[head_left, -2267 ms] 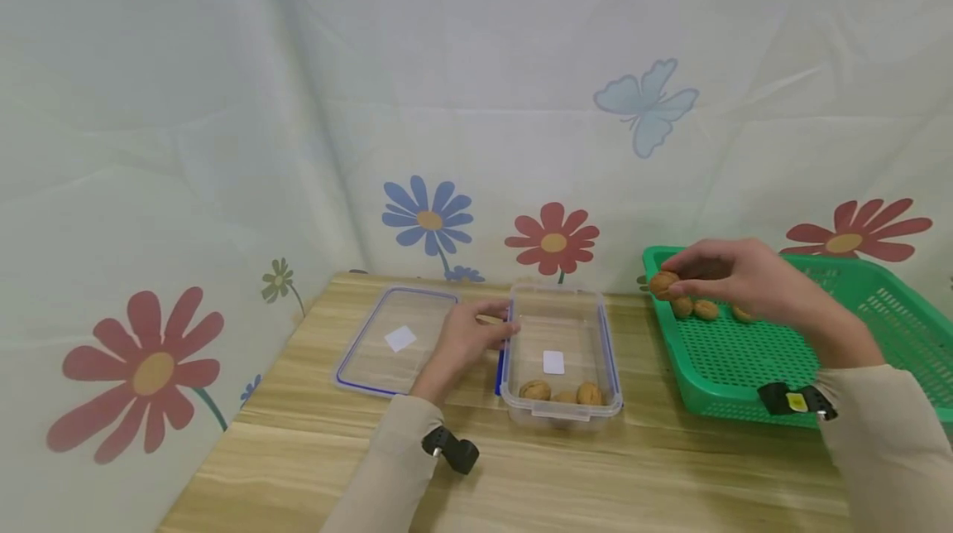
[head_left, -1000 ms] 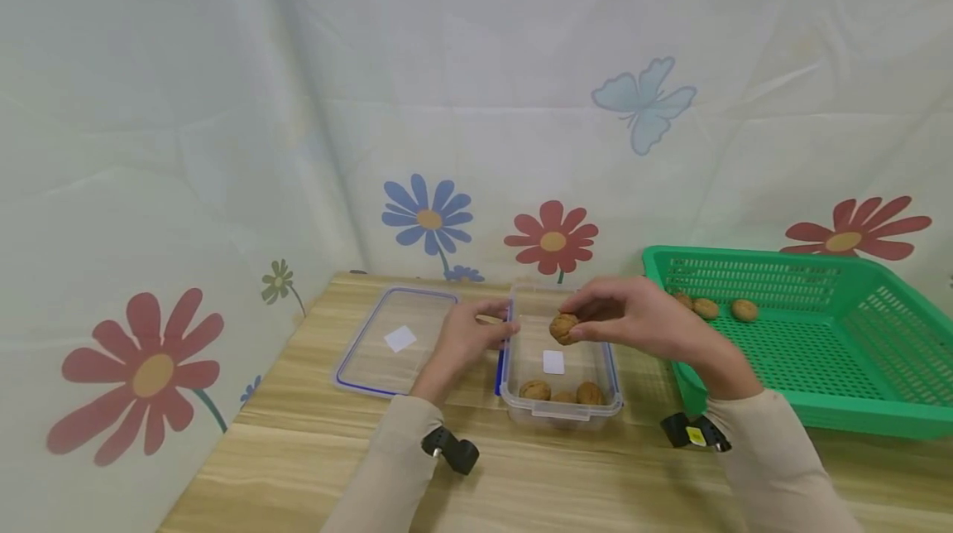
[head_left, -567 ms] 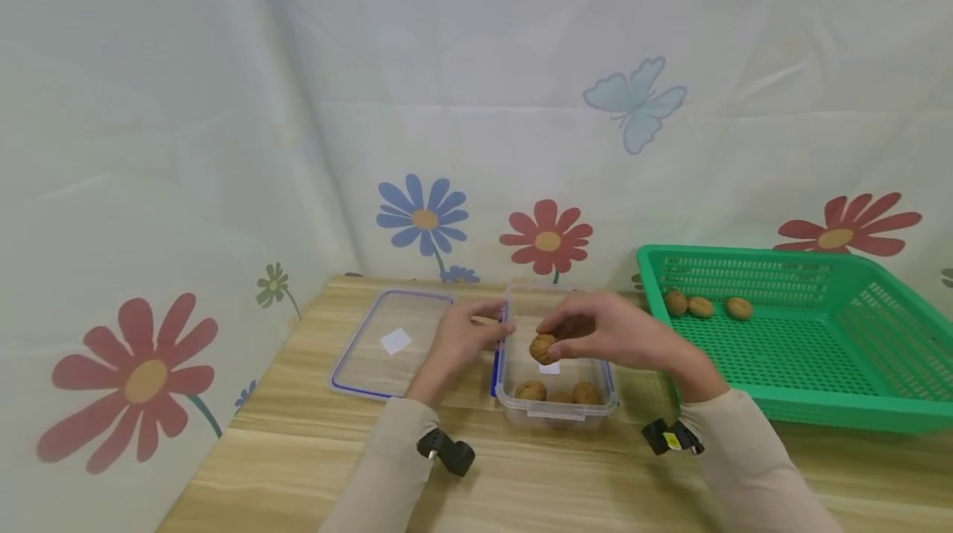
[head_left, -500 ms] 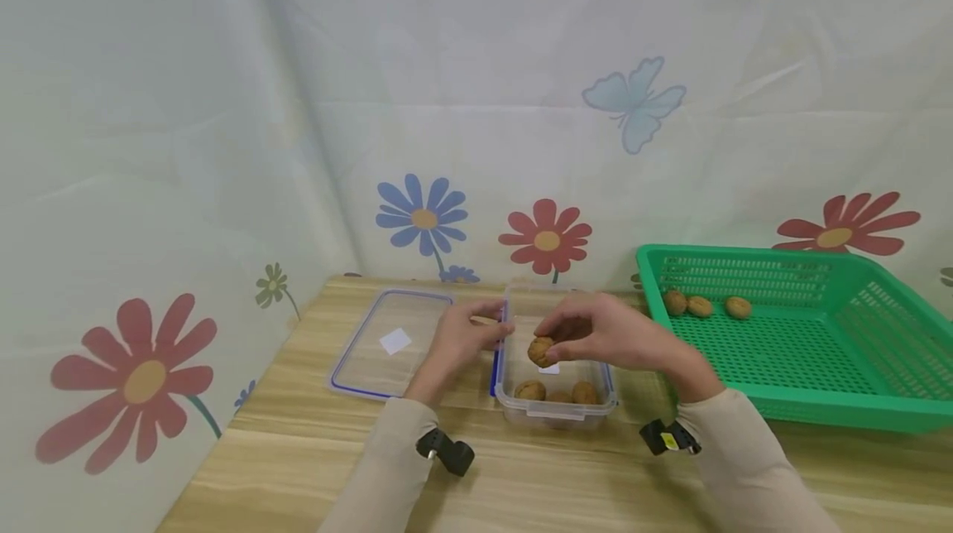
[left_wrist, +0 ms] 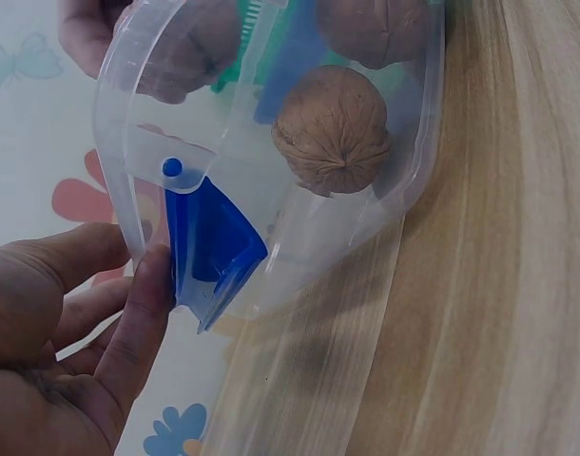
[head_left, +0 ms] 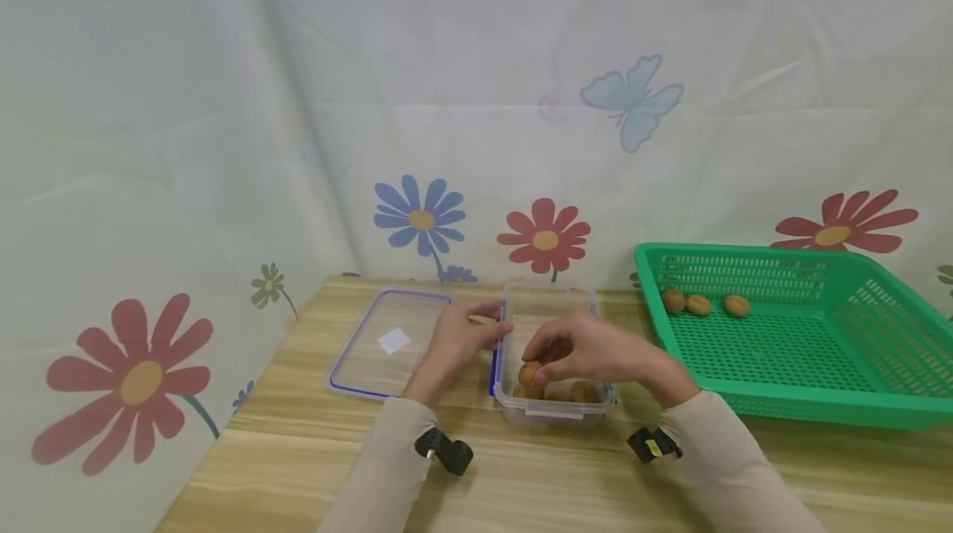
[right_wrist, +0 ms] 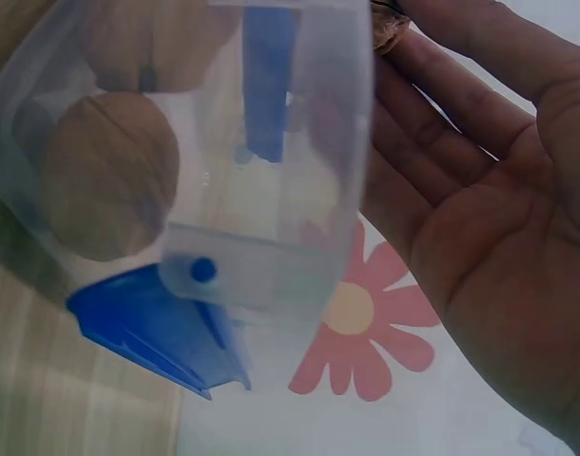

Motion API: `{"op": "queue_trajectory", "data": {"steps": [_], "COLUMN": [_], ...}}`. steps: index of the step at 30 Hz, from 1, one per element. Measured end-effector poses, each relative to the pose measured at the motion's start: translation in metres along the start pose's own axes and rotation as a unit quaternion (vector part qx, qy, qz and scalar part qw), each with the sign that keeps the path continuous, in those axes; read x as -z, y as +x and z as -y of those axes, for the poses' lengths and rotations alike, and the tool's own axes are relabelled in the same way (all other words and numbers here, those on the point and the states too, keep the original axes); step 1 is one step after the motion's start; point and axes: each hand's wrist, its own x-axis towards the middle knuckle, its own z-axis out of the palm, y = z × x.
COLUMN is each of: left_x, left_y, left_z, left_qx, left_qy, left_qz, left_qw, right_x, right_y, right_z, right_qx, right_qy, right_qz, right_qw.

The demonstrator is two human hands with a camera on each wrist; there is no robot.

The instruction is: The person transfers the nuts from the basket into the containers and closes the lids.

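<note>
Right hand pinches a walnut in its fingertips, low inside the clear box, just above the walnuts already on its floor. Left hand rests against the box's left wall by the blue clip, fingers loosely bent with the thumb on the rim, gripping nothing. Box sits on the tabletop. Lid lies flat just left of it. Green basket stands well right, three walnuts along its far side.
</note>
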Motion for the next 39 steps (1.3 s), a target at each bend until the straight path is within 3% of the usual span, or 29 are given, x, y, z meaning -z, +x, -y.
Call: {"op": "queue_trajectory", "data": {"steps": [10, 39], "left_x": [0.0, 0.001], "left_y": [0.0, 0.001], "left_z": [0.001, 0.001], "left_qx": [-0.004, -0.004], "left_qy": [-0.008, 0.004], "left_qz": [0.0, -0.002], "left_qw": [1.0, 1.0], "right_x": [-0.01, -0.015], "right_y": [0.006, 0.011], "right_z": [-0.004, -0.008], "right_qx": [-0.018, 0.004], "right_qy": [-0.008, -0.036], "right_qz": [0.014, 0.024], "right_qw": [1.0, 0.999]}}
